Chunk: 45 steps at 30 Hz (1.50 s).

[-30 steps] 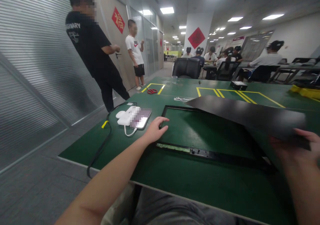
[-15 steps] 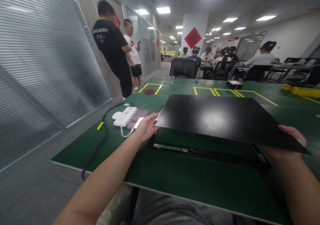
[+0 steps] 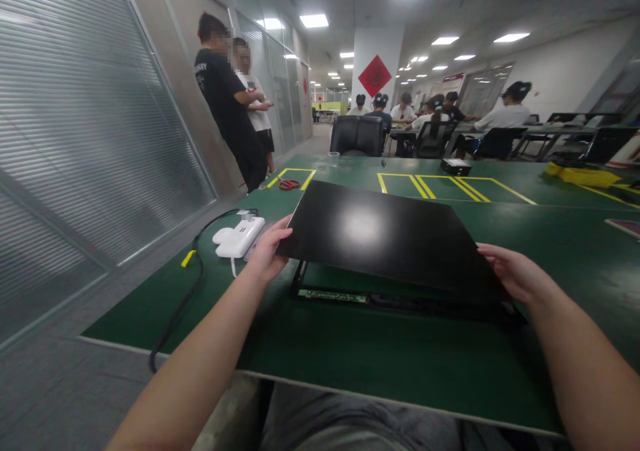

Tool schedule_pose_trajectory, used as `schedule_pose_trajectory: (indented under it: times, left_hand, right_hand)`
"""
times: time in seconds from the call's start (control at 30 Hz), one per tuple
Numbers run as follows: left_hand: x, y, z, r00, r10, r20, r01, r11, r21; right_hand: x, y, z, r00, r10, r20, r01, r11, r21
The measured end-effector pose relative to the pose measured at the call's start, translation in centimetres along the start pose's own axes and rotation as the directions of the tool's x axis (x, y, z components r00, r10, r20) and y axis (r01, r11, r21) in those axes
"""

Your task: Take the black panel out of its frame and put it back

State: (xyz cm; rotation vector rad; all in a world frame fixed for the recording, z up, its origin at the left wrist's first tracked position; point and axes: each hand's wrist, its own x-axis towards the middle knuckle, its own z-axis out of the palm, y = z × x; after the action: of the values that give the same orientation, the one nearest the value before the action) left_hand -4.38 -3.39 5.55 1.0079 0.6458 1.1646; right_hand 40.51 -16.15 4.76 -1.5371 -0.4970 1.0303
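Head view. Black panel (image 3: 385, 237) is held over the table (image 3: 375, 364), directly above the black frame (image 3: 350, 295) that lies flat on the green surface. The panel tilts, its near edge raised clear of the frame's near rail and its far edge lower. Left hand (image 3: 267, 254): grip closed on the panel's left near corner, fingers wrapped over the edge. Right hand (image 3: 510, 274): grip closed on the right near corner, thumb on top. Judged reason for the two-corner hold: the sheet is wide and thin, and a hand at each side keeps it level across and squared to the frame below. White power strip (image 3: 239, 239) and its black cable (image 3: 185, 297) sit just left of the left hand; red scissors (image 3: 289, 184) lie far left. Against half a second ago, the panel is lower and further left, and the right hand has come in from the far right. One second ago the left hand rested on the frame and only the right carried the panel.
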Motion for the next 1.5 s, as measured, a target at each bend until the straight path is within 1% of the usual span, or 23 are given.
schedule_pose_trajectory:
  times: [0.13,0.3,0.47,0.6,0.77,0.83,0.97,1.13,1.3,1.5]
  left_hand:
    - [-0.1,0.0,0.2,1.0,0.021,-0.023,-0.021,1.0,-0.004]
    - [0.0,-0.5,0.1,0.998,0.012,-0.059,-0.013,1.0,-0.004]
    - [-0.1,-0.7,0.3,0.998,0.018,-0.068,-0.017,1.0,0.016]
    - [0.0,-0.8,0.4,0.993,-0.03,-0.117,0.034,0.999,0.027]
    - [0.1,-1.3,0.4,0.97,-0.097,-0.223,0.107,0.994,0.033]
    - [0.1,-1.5,0.6,0.964,-0.113,-0.241,0.126,0.991,0.04]
    - [0.0,-1.8,1.0,0.964,-0.134,-0.228,0.149,0.988,0.051]
    - [-0.2,-2.1,1.3,0.962,-0.162,-0.221,0.181,0.981,0.068]
    - [-0.1,-2.3,1.2,0.967,-0.18,-0.178,0.196,0.978,0.074]
    - [0.1,-3.0,0.6,0.97,-0.19,-0.154,0.207,0.973,0.104]
  right_hand:
    - [0.4,0.1,0.3,0.998,-0.055,-0.031,0.055,0.998,-0.008]
    - [0.8,0.1,0.0,0.992,-0.069,-0.104,0.062,0.996,-0.069]
    - [0.6,0.2,0.1,0.988,-0.089,-0.124,0.075,0.991,-0.114]
    - [0.3,0.0,0.3,0.984,-0.101,-0.149,0.08,0.987,-0.138]
    - [0.0,-0.1,0.5,0.976,-0.096,-0.197,0.061,0.982,-0.179]
    - [0.0,-0.2,0.6,0.971,-0.097,-0.217,0.052,0.978,-0.203]
    - [-0.3,-0.4,0.8,0.962,-0.103,-0.252,0.041,0.97,-0.242]
    - [-0.4,-0.7,0.6,0.957,-0.11,-0.268,0.035,0.962,-0.271]
    - [-0.1,-0.5,0.4,0.954,-0.116,-0.275,0.025,0.949,-0.315]
    - [0.1,-0.2,0.3,0.954,-0.153,-0.258,0.055,0.936,-0.349]
